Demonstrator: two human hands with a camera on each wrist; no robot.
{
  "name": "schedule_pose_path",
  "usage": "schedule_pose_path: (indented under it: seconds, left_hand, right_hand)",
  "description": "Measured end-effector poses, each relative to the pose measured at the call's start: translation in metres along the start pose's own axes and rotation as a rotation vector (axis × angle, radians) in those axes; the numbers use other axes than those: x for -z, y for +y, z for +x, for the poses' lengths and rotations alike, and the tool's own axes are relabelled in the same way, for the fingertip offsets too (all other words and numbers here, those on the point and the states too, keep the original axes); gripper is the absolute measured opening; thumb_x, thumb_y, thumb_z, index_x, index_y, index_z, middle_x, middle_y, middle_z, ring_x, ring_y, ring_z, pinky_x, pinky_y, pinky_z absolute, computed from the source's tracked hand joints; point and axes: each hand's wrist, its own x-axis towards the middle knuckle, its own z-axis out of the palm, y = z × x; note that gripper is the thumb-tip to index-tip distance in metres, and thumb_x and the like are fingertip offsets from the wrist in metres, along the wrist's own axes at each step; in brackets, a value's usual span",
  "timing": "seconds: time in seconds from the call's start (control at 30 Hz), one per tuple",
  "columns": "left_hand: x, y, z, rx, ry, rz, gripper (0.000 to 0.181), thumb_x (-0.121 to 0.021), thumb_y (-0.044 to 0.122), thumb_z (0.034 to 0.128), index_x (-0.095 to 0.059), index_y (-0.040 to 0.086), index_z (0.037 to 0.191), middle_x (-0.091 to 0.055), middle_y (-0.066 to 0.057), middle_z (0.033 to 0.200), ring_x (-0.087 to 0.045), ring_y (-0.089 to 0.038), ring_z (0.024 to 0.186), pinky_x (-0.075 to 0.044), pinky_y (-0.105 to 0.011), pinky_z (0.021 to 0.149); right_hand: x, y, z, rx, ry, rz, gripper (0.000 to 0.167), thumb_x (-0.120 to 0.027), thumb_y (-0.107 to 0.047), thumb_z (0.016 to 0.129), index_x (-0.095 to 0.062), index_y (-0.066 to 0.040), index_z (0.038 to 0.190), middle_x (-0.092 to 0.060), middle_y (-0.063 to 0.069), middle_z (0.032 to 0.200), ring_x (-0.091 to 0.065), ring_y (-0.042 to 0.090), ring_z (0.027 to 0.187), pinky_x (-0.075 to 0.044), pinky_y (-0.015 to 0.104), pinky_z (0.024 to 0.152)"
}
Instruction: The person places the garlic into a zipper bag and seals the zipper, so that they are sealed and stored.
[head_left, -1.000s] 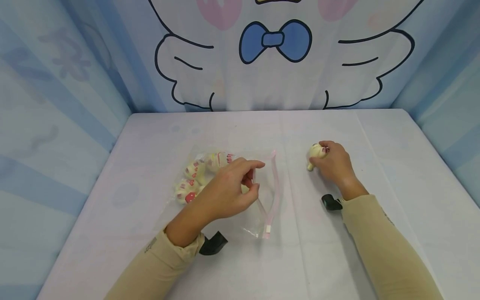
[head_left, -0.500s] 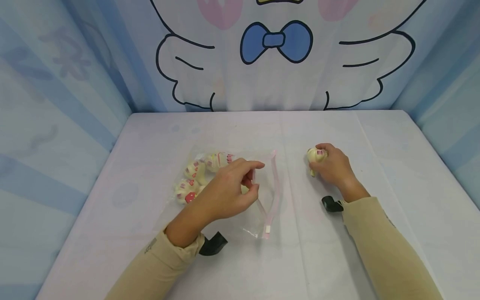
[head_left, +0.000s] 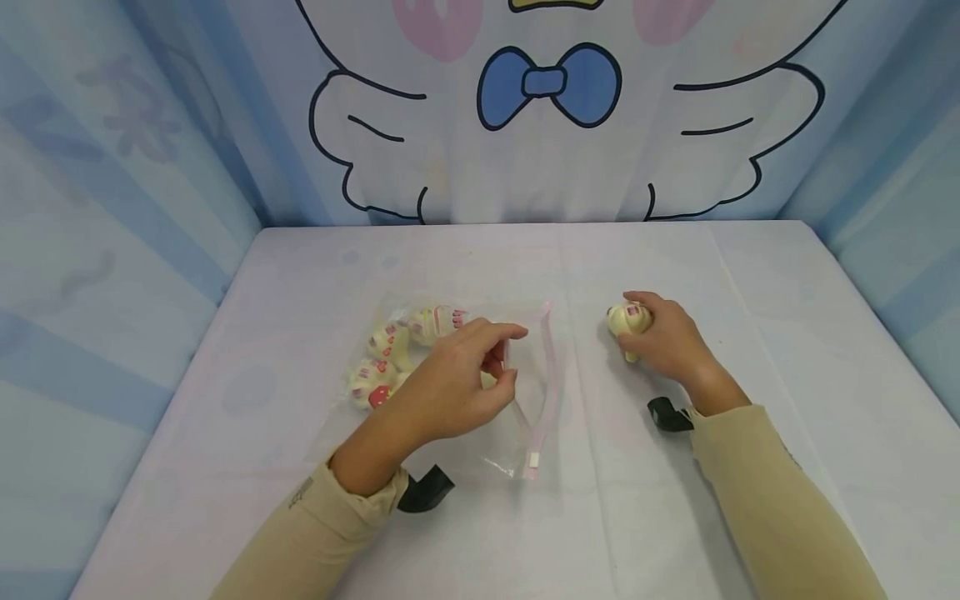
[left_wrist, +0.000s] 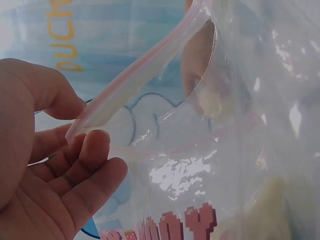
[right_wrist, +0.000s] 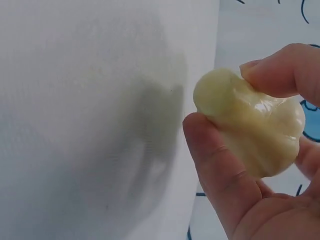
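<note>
On the right side of the pale, softly creased tablecloth, the right hand pinches a small cream figure between thumb and fingers; its rounded, lobed body looks smooth and glossy. Left of centre, the left hand grips the pink zip strip of a clear plastic bag, whose mouth gapes. Inside the thin, shiny, wrinkled film lie several rounded cream figures with red and pink markings; blocky pink letters mark its surface.
</note>
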Motion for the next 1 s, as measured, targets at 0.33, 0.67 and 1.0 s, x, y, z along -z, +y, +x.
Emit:
schedule_pose_path:
  seconds: [0.33, 0.67, 1.0]
  left_hand:
    - [0.0, 0.0, -0.001, -0.022, 0.017, 0.0, 0.036, -0.066, 0.002, 0.0828, -0.065, -0.002, 0.119, -0.056, -0.002, 0.086, -0.054, -0.012, 0.076, -0.049, -0.023, 0.069]
    - [0.0, -0.001, -0.001, -0.007, 0.005, 0.002, 0.036, -0.065, 0.001, 0.0833, -0.065, -0.002, 0.119, -0.057, -0.002, 0.087, -0.056, -0.011, 0.076, -0.051, -0.023, 0.071]
    - [0.002, 0.0, 0.0, 0.008, -0.004, -0.007, 0.037, -0.065, 0.001, 0.0837, -0.065, -0.002, 0.121, -0.056, -0.002, 0.087, -0.057, -0.012, 0.077, -0.052, -0.022, 0.073]
  right_hand:
    - [0.0, -0.007, -0.011, 0.059, 0.039, 0.063, 0.072, -0.067, -0.012, 0.088, -0.035, 0.002, 0.15, -0.037, 0.028, 0.145, -0.042, 0.045, 0.127, -0.044, 0.053, 0.093]
    - [-0.01, -0.021, -0.023, 0.111, 0.021, 0.167, 0.071, -0.069, -0.017, 0.091, -0.031, 0.0, 0.148, -0.04, 0.02, 0.147, -0.051, 0.037, 0.125, -0.049, 0.047, 0.092]
    - [-0.01, -0.029, -0.034, 0.18, 0.052, 0.229, 0.063, -0.065, -0.015, 0.095, -0.04, -0.003, 0.152, -0.048, 0.018, 0.146, -0.065, 0.029, 0.106, -0.054, 0.017, 0.071]
